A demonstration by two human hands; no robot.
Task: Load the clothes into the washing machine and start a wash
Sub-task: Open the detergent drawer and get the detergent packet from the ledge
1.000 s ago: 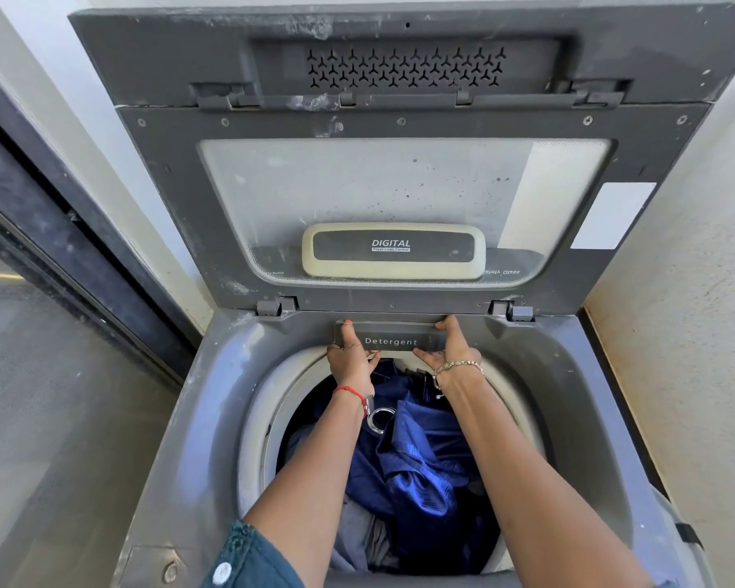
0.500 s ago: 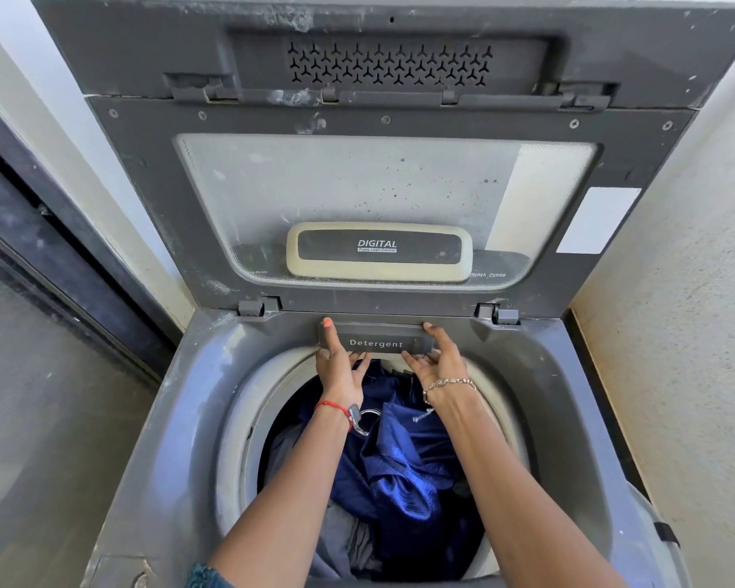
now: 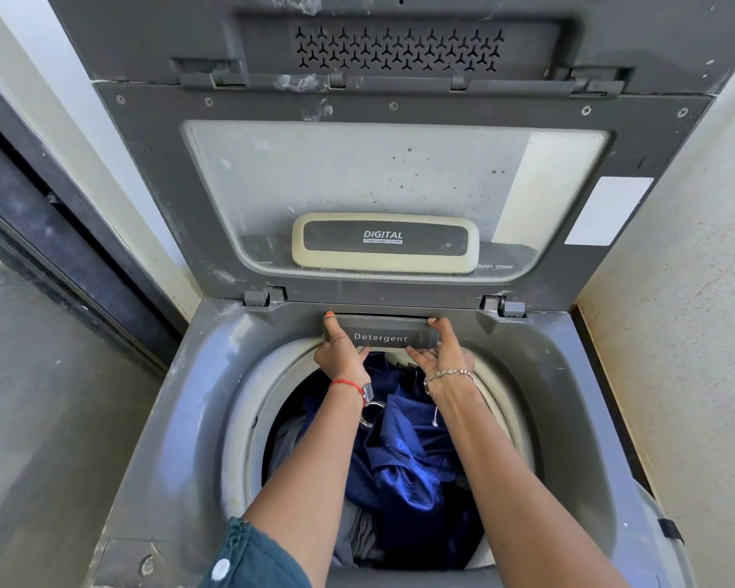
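Washing machine (image 3: 175,418), a grey top-loader beside a rough wall (image 3: 675,375), appears to be at the detergent step. Doing that well means moving the drawer straight and evenly from both ends, so it neither jams nor spills over the load; whether it is being drawn out or pushed home I cannot tell. The lid (image 3: 357,176) stands upright behind the tub, dusty and speckled, with a cream handle (image 3: 385,244) marked DIGITAL. Below it the pale drum rim (image 3: 238,439) rings the clothes (image 3: 404,468), which lie inside the drum: glossy dark-blue fabric heaped over grey pieces, so loading looks done. At the back edge sits the detergent drawer (image 3: 380,337), lettered in white. The left hand (image 3: 342,354) has its grip on the drawer's left end, thumb over the top edge. The right hand (image 3: 442,354) curls its grip round the right end, palm up. These 2 hands hold nothing else.
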